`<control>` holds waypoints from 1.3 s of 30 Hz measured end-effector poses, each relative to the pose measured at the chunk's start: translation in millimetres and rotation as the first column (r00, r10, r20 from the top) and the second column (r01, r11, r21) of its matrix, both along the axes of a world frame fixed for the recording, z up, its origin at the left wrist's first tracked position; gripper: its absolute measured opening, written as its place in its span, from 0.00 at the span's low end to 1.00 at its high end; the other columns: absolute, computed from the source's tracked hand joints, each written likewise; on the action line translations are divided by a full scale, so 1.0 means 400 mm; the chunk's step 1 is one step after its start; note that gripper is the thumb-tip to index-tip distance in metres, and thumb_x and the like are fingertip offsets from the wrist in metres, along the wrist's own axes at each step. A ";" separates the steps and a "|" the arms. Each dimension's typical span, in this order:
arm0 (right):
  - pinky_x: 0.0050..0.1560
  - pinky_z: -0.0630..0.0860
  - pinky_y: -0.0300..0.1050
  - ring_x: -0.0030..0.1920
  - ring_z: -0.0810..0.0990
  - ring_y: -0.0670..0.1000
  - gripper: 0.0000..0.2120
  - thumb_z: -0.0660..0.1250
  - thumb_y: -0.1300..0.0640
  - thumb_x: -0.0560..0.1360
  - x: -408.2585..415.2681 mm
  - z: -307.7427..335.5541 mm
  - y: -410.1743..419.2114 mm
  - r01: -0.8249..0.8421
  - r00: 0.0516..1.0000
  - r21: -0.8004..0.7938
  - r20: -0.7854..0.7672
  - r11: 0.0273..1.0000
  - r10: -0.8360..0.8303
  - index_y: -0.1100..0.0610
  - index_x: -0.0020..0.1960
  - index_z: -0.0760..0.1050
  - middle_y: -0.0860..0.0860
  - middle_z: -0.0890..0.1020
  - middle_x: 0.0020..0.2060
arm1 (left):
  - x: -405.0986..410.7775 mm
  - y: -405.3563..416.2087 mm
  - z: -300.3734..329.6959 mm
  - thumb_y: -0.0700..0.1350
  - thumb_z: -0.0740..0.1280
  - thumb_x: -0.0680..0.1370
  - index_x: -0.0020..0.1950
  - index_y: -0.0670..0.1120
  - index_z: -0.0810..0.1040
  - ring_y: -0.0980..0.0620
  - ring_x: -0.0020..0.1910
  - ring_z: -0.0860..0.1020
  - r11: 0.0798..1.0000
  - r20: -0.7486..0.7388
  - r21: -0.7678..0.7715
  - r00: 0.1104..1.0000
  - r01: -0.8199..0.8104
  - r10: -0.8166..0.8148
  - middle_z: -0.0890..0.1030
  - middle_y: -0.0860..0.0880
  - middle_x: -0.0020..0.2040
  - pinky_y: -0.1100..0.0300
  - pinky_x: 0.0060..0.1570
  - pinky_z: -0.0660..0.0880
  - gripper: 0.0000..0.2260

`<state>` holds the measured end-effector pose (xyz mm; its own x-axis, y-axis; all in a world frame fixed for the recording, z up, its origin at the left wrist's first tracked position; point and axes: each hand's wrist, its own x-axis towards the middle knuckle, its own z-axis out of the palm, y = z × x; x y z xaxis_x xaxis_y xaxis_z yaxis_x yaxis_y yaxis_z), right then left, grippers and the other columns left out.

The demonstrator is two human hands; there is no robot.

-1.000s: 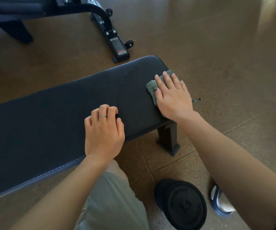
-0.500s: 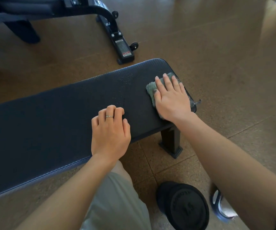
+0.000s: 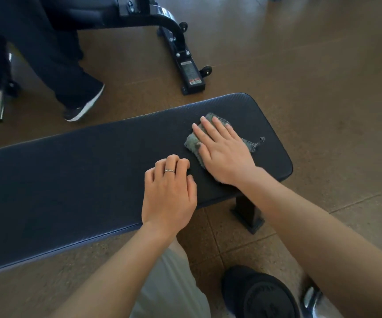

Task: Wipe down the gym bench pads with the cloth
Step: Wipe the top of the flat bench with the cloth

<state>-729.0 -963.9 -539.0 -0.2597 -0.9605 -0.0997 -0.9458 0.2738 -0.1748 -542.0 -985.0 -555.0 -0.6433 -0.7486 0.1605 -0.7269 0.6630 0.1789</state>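
Nearest me, at 6 o'clock on the floor, sits a black weight plate (image 3: pixel 260 294), the same as 1 s ago. Above it my left hand (image 3: pixel 169 191) stays braced on the bench (image 3: pixel 70 180), its fingers curled under with nothing in its grip. My right hand (image 3: pixel 224 154) lies flat, fingers spread, pressing the cloth (image 3: pixel 192 142) onto the pad rather than closing around it. That is the change: 1 s ago the cloth sat at the pad's 3 o'clock end edge, and now it has slid inward toward 9 o'clock, close to my left hand. I judge the end section is covered, with the long stretch toward 9 o'clock still to wipe. Farther off, at 11 o'clock, a person's leg (image 3: pixel 54 60) and another machine's frame (image 3: pixel 185 65) now show.
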 end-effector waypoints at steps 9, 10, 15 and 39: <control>0.82 0.42 0.56 0.83 0.42 0.53 0.26 0.41 0.45 0.87 0.086 0.007 -0.033 -0.174 0.984 0.012 0.036 0.985 0.173 0.48 0.84 0.46 0.49 0.47 0.83 | -0.005 0.003 -0.003 0.51 0.56 0.83 0.59 0.46 0.72 0.46 0.58 0.74 0.999 -0.048 -0.016 0.998 -0.028 0.027 0.75 0.48 0.59 0.50 0.58 0.71 0.11; 0.82 0.42 0.55 0.83 0.42 0.53 0.26 0.41 0.45 0.87 0.073 0.013 -0.047 -0.198 0.979 0.008 0.043 0.980 0.198 0.47 0.84 0.47 0.48 0.48 0.83 | -0.005 0.003 -0.002 0.50 0.57 0.83 0.59 0.46 0.71 0.46 0.58 0.74 0.999 -0.043 -0.012 0.999 -0.029 0.029 0.75 0.48 0.59 0.50 0.58 0.71 0.11; 0.81 0.42 0.52 0.83 0.45 0.53 0.26 0.43 0.46 0.87 -0.091 0.007 -0.089 -0.007 0.999 -0.006 -0.043 1.000 0.007 0.47 0.84 0.48 0.49 0.49 0.84 | -0.002 0.000 -0.011 0.50 0.59 0.82 0.57 0.47 0.72 0.47 0.57 0.74 0.999 -0.042 -0.010 0.999 -0.033 0.032 0.75 0.48 0.59 0.49 0.58 0.73 0.09; 0.82 0.43 0.56 0.83 0.44 0.57 0.27 0.40 0.45 0.86 0.065 0.003 0.034 0.043 0.999 -0.013 -0.010 0.999 -0.043 0.50 0.84 0.47 0.52 0.48 0.83 | -0.005 0.004 -0.001 0.50 0.55 0.83 0.59 0.47 0.72 0.48 0.59 0.74 1.000 -0.013 -0.007 1.000 -0.018 0.017 0.75 0.49 0.60 0.50 0.58 0.72 0.11</control>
